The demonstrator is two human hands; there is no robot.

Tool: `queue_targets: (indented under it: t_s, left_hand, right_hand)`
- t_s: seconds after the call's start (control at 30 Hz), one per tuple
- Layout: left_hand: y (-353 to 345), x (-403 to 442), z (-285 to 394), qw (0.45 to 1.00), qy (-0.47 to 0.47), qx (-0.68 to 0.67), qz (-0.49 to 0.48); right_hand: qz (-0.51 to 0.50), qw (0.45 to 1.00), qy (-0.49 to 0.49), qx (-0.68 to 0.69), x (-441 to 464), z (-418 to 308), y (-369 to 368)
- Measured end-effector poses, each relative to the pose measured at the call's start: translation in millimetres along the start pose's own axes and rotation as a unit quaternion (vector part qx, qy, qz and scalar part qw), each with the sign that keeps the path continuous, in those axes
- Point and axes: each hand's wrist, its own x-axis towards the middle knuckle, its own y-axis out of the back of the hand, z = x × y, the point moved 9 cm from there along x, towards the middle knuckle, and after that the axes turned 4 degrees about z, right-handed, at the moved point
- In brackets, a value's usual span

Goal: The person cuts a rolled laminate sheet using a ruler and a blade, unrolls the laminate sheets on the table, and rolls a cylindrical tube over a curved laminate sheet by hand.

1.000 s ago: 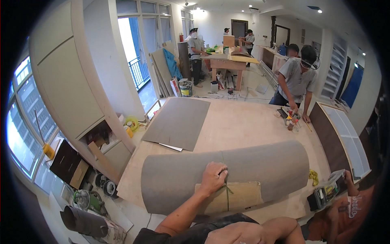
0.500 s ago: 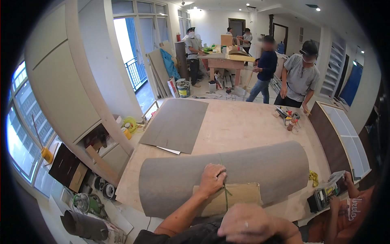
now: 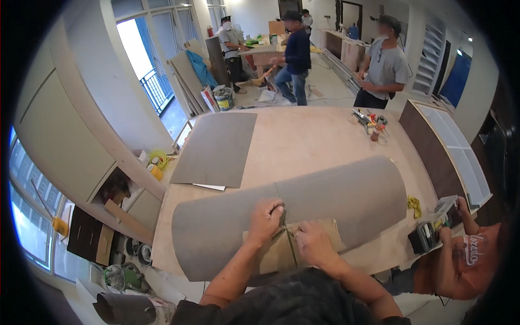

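So, left hand (image 3: pixel 264 219) first: its fingers are curled into a fist, clamped on a thin green strap (image 3: pixel 293 249) near the middle of the big grey roll (image 3: pixel 357 189). Right hand (image 3: pixel 315 242) is on the other side of the strap, knuckles bent and fingers close together over a piece of cardboard (image 3: pixel 271 258); can't tell if they're actually pinching anything. That cardboard sits against the near side of the roll, with the strap running over it.

The roll itself lies on its side across the near part of a pale wooden table (image 3: pixel 314 132). Beyond its left half there's a flat grey sheet (image 3: pixel 216 146) with a bit of white poking out from under its near edge. A pile of small tools (image 3: pixel 368 123) sits beyond its right half, and a yellow cloth (image 3: pixel 414 206) is just off its right end. Past that end, someone in an orange shirt (image 3: pixel 479 262) has both hands at a tool case (image 3: pixel 423 237). Way beyond the roll, a person in a grey shirt (image 3: pixel 387 67) stands by the table's far edge, and another in a dark blue top (image 3: pixel 298 51) is farther back.
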Motion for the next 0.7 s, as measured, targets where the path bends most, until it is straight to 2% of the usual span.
queue_targets:
  t_s: [0.23,0.33,0.53,0.63,0.7]
  left_hand:
    - [0.6,-1.0,8.4,1.0,0.007,0.025,-0.017]
    - [0.8,-4.6,7.6,0.999,-0.015,0.035,-0.002]
    - [2.6,-6.6,8.1,0.999,-0.018,0.036,0.005]
    - [0.9,-6.3,9.5,0.999,-0.005,0.051,-0.004]
    - [3.0,-6.2,10.1,1.0,-0.019,0.019,0.009]
  right_hand:
    - [-0.005,1.0,0.026,0.01,-2.7,-8.3,-7.5]
    - [-0.022,1.0,0.02,0.011,-8.0,-12.1,-15.6]
    - [0.016,1.0,-0.024,0.004,-4.9,-10.3,-11.3]
    - [-0.009,0.999,-0.047,-0.003,-16.2,4.7,-35.6]
    - [-0.013,0.998,-0.04,-0.038,-8.2,-3.1,-26.7]
